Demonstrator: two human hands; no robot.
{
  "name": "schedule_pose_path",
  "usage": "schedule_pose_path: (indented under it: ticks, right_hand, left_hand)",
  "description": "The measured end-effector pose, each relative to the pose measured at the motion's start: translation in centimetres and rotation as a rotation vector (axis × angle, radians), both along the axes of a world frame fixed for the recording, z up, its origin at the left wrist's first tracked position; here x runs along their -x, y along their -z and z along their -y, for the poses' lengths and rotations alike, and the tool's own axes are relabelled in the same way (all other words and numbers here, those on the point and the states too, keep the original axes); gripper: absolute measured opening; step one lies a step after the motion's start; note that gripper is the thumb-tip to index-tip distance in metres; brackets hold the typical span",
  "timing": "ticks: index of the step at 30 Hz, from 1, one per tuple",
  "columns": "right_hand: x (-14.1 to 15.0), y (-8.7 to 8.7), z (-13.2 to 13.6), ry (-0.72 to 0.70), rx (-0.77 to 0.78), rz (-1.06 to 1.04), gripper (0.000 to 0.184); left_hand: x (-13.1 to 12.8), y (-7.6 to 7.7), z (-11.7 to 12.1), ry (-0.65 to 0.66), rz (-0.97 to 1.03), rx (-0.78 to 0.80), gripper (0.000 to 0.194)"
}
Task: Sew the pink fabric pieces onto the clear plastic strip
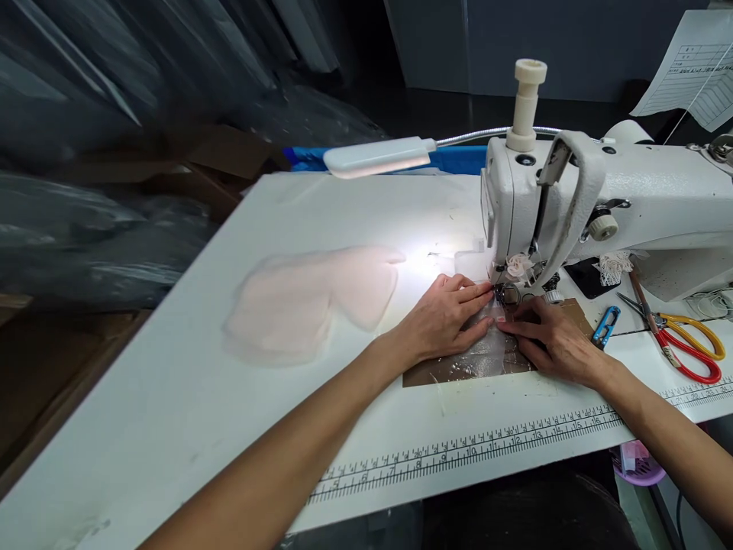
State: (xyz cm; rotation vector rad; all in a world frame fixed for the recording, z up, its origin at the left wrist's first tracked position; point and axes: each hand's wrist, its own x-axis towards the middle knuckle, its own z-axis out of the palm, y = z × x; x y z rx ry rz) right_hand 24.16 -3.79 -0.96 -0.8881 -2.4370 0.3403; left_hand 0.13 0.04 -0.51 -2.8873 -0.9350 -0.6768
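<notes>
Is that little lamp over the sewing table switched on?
On: the lamp throws a bright glare on the table beside the left hand.

You can read numbers on the ruler strip (pixel 486 447) along the desk (pixel 172 397) edge, just under your hands: 9, 10, 13, 15, 16. The paper sheet (pixel 695 72) far up right has writing too small to read.

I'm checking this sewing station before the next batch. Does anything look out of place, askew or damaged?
Nothing looks damaged or spilled. The left hand and right hand press flat on a sheer piece at the sewing machine. Scissors and a blue snipper lie loose to the right.
</notes>
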Motion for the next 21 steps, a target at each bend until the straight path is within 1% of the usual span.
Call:
schedule_pose_path:
  ticks: [5, 9, 12, 16, 17, 19, 21]
  right_hand:
    - [0.09, 0.21, 0.0, 0.0, -0.004, -0.017, 0.032]
    - [0.09, 0.19, -0.04, 0.002, 0.001, -0.008, 0.032]
    - [-0.02, 0.02, -0.08, -0.016, -0.016, -0.021, 0.032]
    - [-0.08, -0.18, -0.07, -0.018, -0.021, -0.021, 0.033]
    - [-0.07, -0.21, -0.06, -0.017, -0.02, -0.018, 0.033]
    - [-0.04, -0.21, -0.02, -0.01, -0.015, -0.01, 0.032]
    - [-0.01, -0.19, 0.01, -0.006, -0.008, -0.002, 0.033]
  left_hand:
    - [-0.05, 0.08, -0.01, 0.003, 0.022, -0.03, 0.035]
    - [-0.22, -0.03, 0.11, -0.01, -0.003, -0.05, 0.034]
    - [-0.37, -0.15, 0.31, -0.016, -0.024, -0.092, 0.033]
    - [-0.63, -0.21, 0.65, -0.062, -0.021, -0.159, 0.031]
    - [-0.71, -0.18, 0.72, -0.049, -0.011, -0.166, 0.028]
    - [-0.82, -0.08, 0.81, 0.026, 0.011, -0.176, 0.021]
    - [-0.83, -0.04, 0.87, 0.102, 0.04, -0.196, 0.021]
